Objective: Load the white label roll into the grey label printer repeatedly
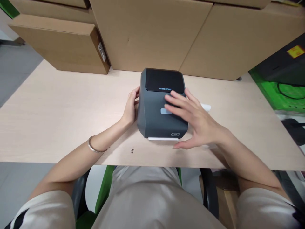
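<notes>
A dark grey label printer [152, 124] with a black glossy lid and NIIMBOT lettering stands on the table in front of me. A pale blue button or tab shows on its face, and a white strip [164, 139] sticks out under its front edge. My left hand [130, 108] holds the printer's left side, its fingertips partly hidden behind the housing. Over the right part of the front, my right hand [193, 117] is open with fingers spread, close to the blue tab; whether it touches cannot be seen. A white piece [206, 107] shows partly behind it.
Large cardboard boxes [152, 35] wall off the table's back, with a flatter carton [59, 47] at the left. A green crate [283, 92] with a black cable stands at the right. The wooden table's [59, 127] front edge runs close to my body.
</notes>
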`<control>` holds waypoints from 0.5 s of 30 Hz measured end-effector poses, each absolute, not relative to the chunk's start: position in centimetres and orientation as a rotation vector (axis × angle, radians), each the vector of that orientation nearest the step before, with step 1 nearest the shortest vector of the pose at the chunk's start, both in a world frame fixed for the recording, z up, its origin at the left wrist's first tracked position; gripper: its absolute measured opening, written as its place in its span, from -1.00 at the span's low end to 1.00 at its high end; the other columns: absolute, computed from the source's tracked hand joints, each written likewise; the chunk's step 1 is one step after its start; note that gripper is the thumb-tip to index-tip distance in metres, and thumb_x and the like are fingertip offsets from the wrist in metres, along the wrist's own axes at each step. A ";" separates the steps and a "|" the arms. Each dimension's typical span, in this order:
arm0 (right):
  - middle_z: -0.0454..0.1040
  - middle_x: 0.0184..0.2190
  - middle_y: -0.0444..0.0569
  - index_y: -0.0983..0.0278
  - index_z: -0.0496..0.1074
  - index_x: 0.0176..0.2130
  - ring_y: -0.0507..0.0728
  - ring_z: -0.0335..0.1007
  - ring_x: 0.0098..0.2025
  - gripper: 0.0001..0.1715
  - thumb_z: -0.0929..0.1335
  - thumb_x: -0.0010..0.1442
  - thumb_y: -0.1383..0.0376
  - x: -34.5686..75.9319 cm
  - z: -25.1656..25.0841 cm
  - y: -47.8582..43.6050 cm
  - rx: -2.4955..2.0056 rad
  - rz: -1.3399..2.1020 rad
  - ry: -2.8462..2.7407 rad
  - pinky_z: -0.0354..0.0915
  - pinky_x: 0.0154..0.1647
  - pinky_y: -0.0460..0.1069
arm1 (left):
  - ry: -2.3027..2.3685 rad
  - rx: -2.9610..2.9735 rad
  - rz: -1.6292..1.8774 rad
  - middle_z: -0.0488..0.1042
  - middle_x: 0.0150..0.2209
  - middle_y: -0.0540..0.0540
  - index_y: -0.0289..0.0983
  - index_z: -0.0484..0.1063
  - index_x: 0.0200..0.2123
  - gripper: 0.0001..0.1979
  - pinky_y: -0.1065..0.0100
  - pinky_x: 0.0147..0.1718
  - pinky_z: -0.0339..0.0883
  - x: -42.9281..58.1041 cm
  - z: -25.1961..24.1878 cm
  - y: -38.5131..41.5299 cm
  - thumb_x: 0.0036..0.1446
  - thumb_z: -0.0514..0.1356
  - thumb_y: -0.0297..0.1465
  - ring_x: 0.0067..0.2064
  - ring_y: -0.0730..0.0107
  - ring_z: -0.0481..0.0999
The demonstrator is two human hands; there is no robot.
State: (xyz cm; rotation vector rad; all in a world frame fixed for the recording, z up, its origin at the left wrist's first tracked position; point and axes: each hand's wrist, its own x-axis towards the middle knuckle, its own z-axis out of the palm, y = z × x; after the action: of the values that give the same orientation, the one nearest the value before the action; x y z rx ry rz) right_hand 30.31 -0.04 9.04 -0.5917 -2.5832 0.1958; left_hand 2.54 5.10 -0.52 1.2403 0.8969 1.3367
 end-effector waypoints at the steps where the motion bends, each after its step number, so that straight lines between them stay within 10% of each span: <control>1: 0.34 0.63 0.18 0.07 0.14 0.68 0.49 0.20 0.69 0.08 0.48 0.45 -0.19 30.1 9.1 -0.5 -0.547 0.143 -2.604 -0.09 0.75 0.61 | 0.889 1.210 1.354 0.74 0.21 -0.09 0.01 0.65 0.22 -0.29 -0.05 0.26 0.58 2.6 -0.6 5.1 0.44 0.10 0.36 0.39 -0.13 0.62; 4: 0.44 0.56 0.23 0.17 0.32 0.56 0.39 0.31 0.65 -0.21 0.48 0.49 0.10 29.7 9.5 -0.9 -0.476 0.066 -2.659 0.04 0.74 0.53 | 0.867 1.138 1.390 0.76 0.17 -0.09 0.00 0.68 0.18 -0.34 -0.05 0.28 0.57 2.8 -0.6 5.2 0.42 0.15 0.33 0.40 -0.14 0.62; 15: 0.49 0.53 0.21 0.16 0.29 0.60 0.43 0.38 0.61 -0.11 0.47 0.41 0.21 29.5 9.8 -1.4 -0.521 0.045 -2.596 0.11 0.70 0.60 | 0.868 1.070 1.392 0.74 0.22 -0.07 0.00 0.69 0.14 -0.39 -0.06 0.39 0.49 3.2 -0.1 4.8 0.44 0.17 0.29 0.46 -0.13 0.55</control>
State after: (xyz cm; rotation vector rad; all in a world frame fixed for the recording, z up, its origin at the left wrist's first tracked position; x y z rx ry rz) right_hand 29.45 -1.36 9.76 -0.5207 -2.5956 0.0454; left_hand 3.22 4.82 -0.11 1.0701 0.8679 1.3924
